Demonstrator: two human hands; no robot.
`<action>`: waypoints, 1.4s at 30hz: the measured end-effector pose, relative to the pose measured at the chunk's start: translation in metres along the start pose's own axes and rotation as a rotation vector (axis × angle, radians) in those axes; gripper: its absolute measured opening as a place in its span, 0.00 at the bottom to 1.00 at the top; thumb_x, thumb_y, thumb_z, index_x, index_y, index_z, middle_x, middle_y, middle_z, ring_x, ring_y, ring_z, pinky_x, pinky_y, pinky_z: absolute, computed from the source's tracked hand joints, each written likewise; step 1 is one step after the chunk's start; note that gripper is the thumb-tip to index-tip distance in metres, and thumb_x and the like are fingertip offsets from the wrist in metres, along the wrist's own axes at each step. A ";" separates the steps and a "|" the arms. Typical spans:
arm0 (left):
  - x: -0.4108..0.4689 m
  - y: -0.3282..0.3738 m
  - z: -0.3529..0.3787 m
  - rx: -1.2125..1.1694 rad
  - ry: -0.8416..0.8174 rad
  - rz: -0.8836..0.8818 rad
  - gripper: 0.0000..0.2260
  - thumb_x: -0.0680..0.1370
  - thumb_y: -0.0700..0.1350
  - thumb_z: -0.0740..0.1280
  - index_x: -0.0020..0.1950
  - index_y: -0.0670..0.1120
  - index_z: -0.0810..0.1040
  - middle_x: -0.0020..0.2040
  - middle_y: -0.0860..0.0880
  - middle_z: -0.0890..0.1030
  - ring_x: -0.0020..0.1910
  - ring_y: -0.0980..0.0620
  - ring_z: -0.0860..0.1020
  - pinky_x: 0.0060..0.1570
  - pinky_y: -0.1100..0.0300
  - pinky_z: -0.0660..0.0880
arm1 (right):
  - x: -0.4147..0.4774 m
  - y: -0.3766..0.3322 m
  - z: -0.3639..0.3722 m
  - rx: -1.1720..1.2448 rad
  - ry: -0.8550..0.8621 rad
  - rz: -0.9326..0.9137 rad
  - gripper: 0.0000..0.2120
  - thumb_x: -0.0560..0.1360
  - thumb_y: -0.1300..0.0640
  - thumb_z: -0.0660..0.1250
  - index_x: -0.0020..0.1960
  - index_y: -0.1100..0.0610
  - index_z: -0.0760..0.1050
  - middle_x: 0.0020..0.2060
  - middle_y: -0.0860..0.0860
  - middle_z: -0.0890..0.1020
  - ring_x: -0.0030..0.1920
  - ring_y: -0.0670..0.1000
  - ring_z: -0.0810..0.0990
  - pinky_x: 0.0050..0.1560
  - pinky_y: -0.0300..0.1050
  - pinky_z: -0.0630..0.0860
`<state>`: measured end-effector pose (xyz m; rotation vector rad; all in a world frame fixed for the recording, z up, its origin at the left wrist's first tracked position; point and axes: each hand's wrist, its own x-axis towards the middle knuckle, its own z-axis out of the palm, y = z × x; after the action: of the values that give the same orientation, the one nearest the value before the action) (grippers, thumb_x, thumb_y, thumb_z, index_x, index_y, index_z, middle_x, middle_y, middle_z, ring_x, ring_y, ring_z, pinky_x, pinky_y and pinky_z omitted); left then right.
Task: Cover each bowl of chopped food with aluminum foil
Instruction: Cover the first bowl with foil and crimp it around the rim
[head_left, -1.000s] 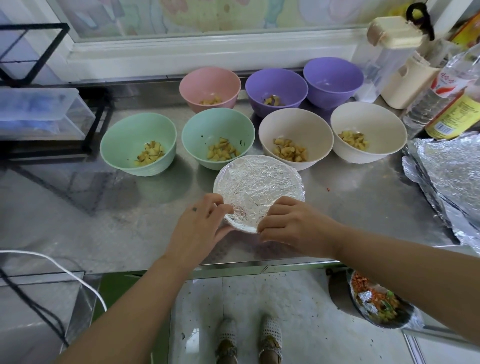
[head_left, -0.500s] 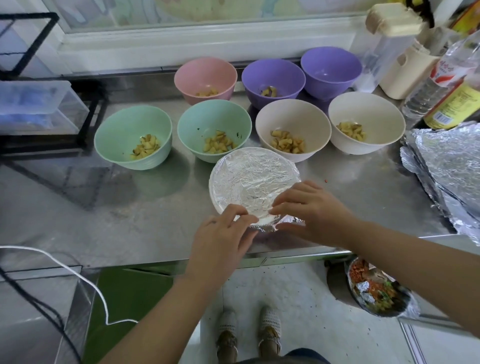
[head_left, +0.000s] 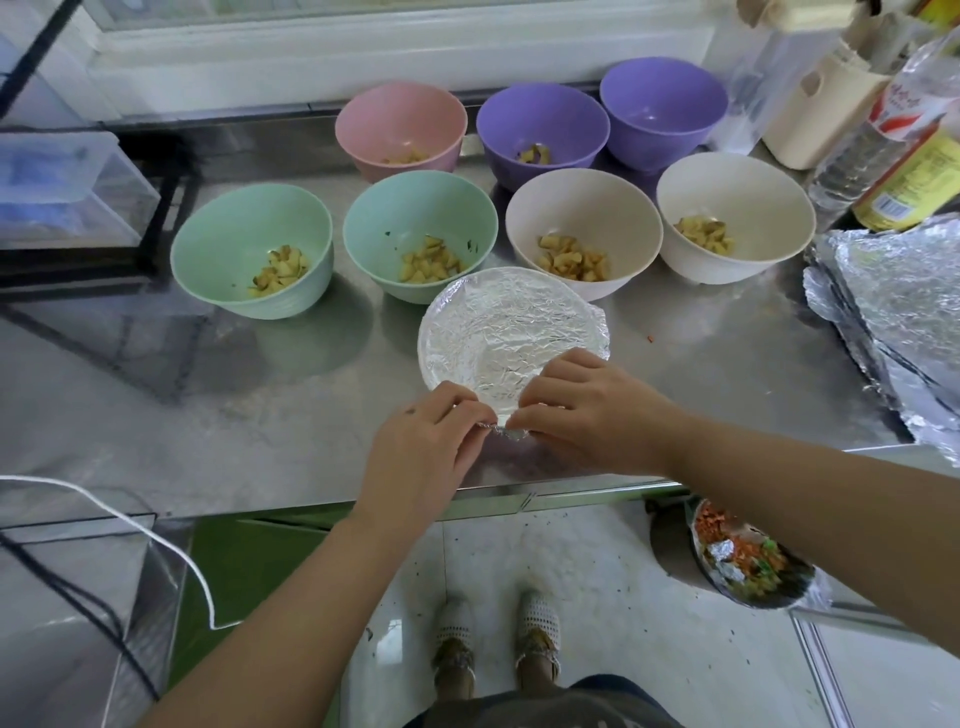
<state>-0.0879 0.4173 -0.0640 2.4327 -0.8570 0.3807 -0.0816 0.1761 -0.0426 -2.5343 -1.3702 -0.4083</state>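
We have the foil-covered bowl set at centre frame, near the front edge of the steel counter and forward of the uncovered ones, we judge so that both hands can work round its rim; the foil lies flat across the top; our left hand and right hand meet at lower centre, fingers curled, each pinching the crumpled foil edge between thumb and fingertips, probably to crimp it under the rim; the bowl lies just above the hands, its near lip in their grasp; the beige bowl stands just behind, uncovered; spare foil sheets wait at the right.
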 end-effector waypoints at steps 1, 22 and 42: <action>0.000 0.001 0.001 0.007 0.005 -0.006 0.01 0.78 0.43 0.71 0.48 0.47 0.81 0.47 0.52 0.79 0.33 0.50 0.76 0.32 0.55 0.76 | 0.001 0.000 0.000 -0.005 -0.008 -0.026 0.09 0.82 0.56 0.64 0.56 0.56 0.81 0.49 0.53 0.82 0.45 0.55 0.79 0.51 0.51 0.76; 0.007 0.000 -0.005 0.003 -0.016 -0.009 0.02 0.77 0.45 0.71 0.46 0.48 0.83 0.46 0.54 0.80 0.33 0.51 0.77 0.34 0.58 0.76 | 0.010 0.008 0.005 -0.166 -0.073 -0.220 0.08 0.81 0.63 0.63 0.49 0.56 0.80 0.45 0.52 0.80 0.40 0.53 0.76 0.54 0.49 0.73; 0.006 0.000 -0.002 -0.006 0.035 -0.022 0.06 0.78 0.48 0.67 0.46 0.49 0.83 0.44 0.55 0.80 0.33 0.54 0.75 0.35 0.65 0.69 | 0.007 -0.021 0.034 -0.122 0.297 0.337 0.14 0.81 0.49 0.65 0.39 0.53 0.81 0.37 0.49 0.78 0.39 0.54 0.76 0.52 0.48 0.69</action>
<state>-0.0831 0.4156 -0.0598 2.4210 -0.8145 0.4101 -0.0909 0.2039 -0.0706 -2.6006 -0.8186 -0.7796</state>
